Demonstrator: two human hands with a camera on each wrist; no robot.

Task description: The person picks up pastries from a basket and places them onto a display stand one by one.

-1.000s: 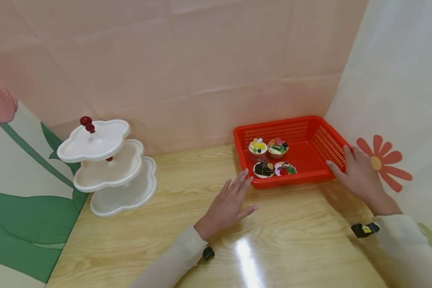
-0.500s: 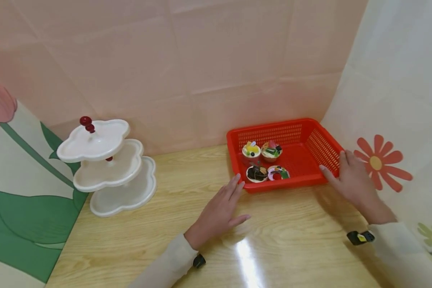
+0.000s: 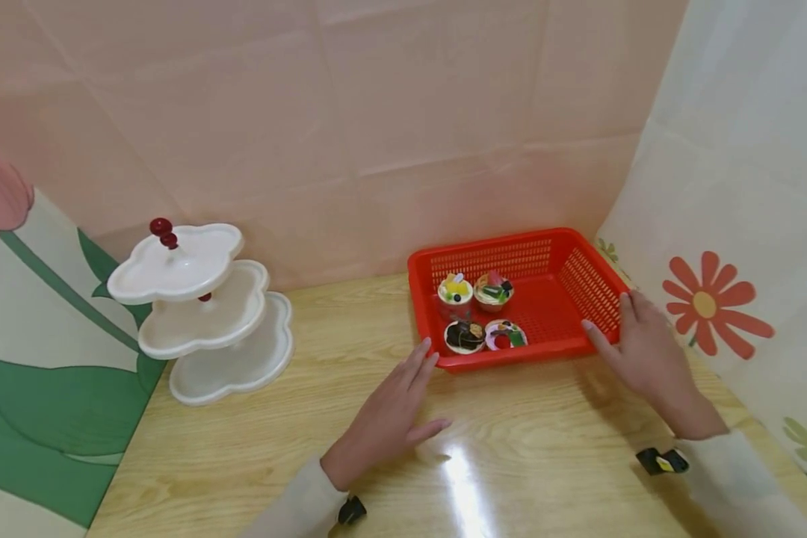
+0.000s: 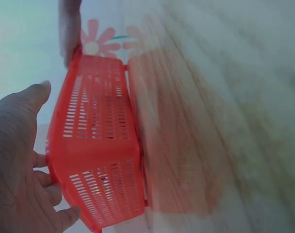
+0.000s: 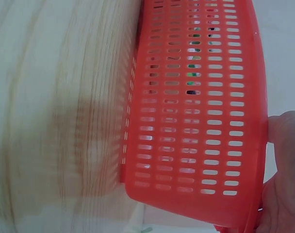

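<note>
A red plastic basket (image 3: 511, 359) with slotted walls stands on the table, between my two hands. At its front left corner the fingertips of my left hand (image 3: 383, 418) touch the rim, fingers nearly straight and thumb held away. My right hand (image 3: 652, 359) grips the front right corner, thumb on the front rim and fingers along the side rim. Inside, at the left, sit small toy desserts: a yellow-topped cup (image 3: 455, 290), a green-and-red-topped tart (image 3: 493, 291), a chocolate-topped tart (image 3: 465, 337) and a pink ring-shaped one (image 3: 506, 336).
A white three-tier cake stand (image 3: 202, 329) with scalloped plates and a red knob stands at the left. Behind the wooden table (image 3: 511, 463) hangs a pink backdrop (image 3: 350, 149). A pale sheet with a printed red flower (image 3: 705, 305) borders the right side.
The basket, with the desserts in it, has slid left and slightly toward me. Both hands have moved along with it. The cake stand has stayed put.
</note>
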